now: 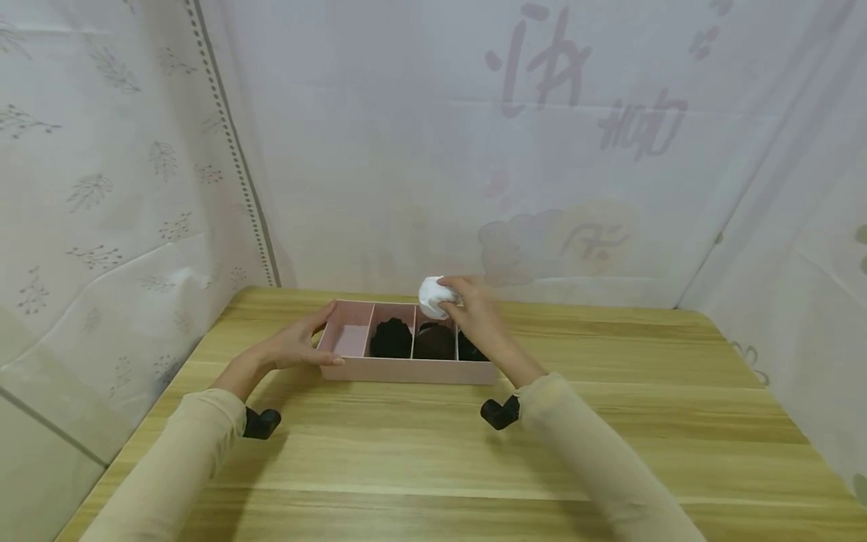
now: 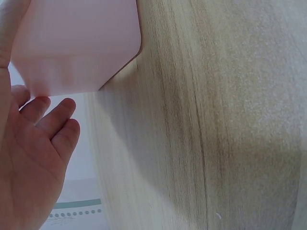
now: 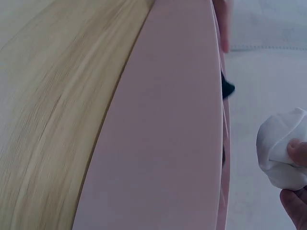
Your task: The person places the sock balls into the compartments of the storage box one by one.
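Note:
A pink divided box (image 1: pixel 406 370) stands on the table with its compartments in a row. My left hand (image 1: pixel 296 342) grips its left end, thumb along the front wall and fingers at the back corner. Between the thumb and fingers of my right hand (image 1: pixel 477 312) is a white rolled-up cloth bundle (image 1: pixel 433 298), pinched above the box's rear rim. In the right wrist view the bundle (image 3: pixel 283 146) shows overlapping folds. Dark cloth bundles fill the middle compartments: a black one (image 1: pixel 390 339) and a dark brown one (image 1: pixel 434 342). Another black bundle (image 1: pixel 469 349) is partly hidden by my right wrist.
The leftmost compartment (image 1: pixel 351 340) shows its bare pink floor. The wooden table (image 1: pixel 379 459) spreads in front and to the right. Patterned pale curtains (image 1: pixel 379 188) hang behind and at both sides. Black wrist mounts (image 1: pixel 500 414) stick out from my cuffs.

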Tool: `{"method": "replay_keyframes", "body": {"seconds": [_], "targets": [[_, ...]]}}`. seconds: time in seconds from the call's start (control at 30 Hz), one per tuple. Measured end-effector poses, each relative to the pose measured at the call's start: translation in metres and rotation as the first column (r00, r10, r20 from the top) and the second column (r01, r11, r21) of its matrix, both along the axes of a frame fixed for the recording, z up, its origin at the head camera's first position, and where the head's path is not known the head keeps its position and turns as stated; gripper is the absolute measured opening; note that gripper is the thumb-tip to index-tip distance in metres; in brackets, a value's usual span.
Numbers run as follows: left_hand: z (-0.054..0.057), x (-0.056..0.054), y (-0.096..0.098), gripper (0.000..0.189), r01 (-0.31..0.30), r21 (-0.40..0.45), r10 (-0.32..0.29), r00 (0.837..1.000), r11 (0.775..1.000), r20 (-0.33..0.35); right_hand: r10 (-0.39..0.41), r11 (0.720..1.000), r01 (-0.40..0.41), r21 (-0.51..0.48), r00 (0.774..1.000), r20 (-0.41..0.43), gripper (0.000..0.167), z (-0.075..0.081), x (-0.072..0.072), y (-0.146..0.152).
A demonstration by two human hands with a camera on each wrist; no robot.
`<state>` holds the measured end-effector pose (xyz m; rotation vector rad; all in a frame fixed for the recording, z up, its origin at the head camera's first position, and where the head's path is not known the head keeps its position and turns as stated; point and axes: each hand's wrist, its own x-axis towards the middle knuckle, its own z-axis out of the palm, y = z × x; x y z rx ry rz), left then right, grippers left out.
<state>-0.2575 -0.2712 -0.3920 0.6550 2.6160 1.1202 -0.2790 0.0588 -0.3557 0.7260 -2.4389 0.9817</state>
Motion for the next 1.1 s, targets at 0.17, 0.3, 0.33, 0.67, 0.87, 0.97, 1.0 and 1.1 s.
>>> {"method": "replay_keyframes", "body": {"seconds": [0.17,0.3,0.33,0.67,0.87,0.97,1.0,1.1], "targets": [[0.002,0.002,0.002,0.11,0.005,0.02,-0.006,1.0,1.0,0.002,0.055,0.998,-0.055,0.008,0.998,-0.033,0.033,0.0,0.001,-0.027],[0.002,0.003,0.001,0.11,0.007,0.027,-0.008,1.0,1.0,0.005,0.109,0.994,-0.107,0.036,0.993,-0.043,0.033,0.0,0.002,-0.049],[0.002,0.003,0.0,0.11,0.006,0.026,-0.007,1.0,1.0,0.006,0.116,0.992,-0.114,0.045,0.992,-0.048,0.033,-0.001,0.002,-0.054],[0.002,0.003,0.002,0.107,0.012,0.055,-0.014,0.999,0.998,0.031,0.173,0.983,-0.167,0.082,0.983,-0.062,0.03,-0.003,0.006,-0.086],[0.001,0.003,0.003,0.107,0.015,0.095,-0.021,0.998,0.995,0.064,0.184,0.969,-0.179,0.168,0.983,-0.014,0.032,-0.009,0.007,-0.099],[0.0,0.003,0.003,0.108,0.024,0.117,-0.033,0.997,0.993,0.07,0.187,0.962,-0.186,0.2,0.982,0.014,0.033,-0.011,0.008,-0.103],[0.001,0.003,0.003,0.108,0.031,0.117,-0.039,0.997,0.993,0.064,0.185,0.96,-0.185,0.208,0.982,0.021,0.033,-0.011,0.008,-0.103],[0.002,0.004,0.003,0.108,0.025,0.107,-0.031,0.998,0.994,0.052,0.182,0.955,-0.185,0.232,0.983,0.037,0.033,-0.012,0.008,-0.106]]}}
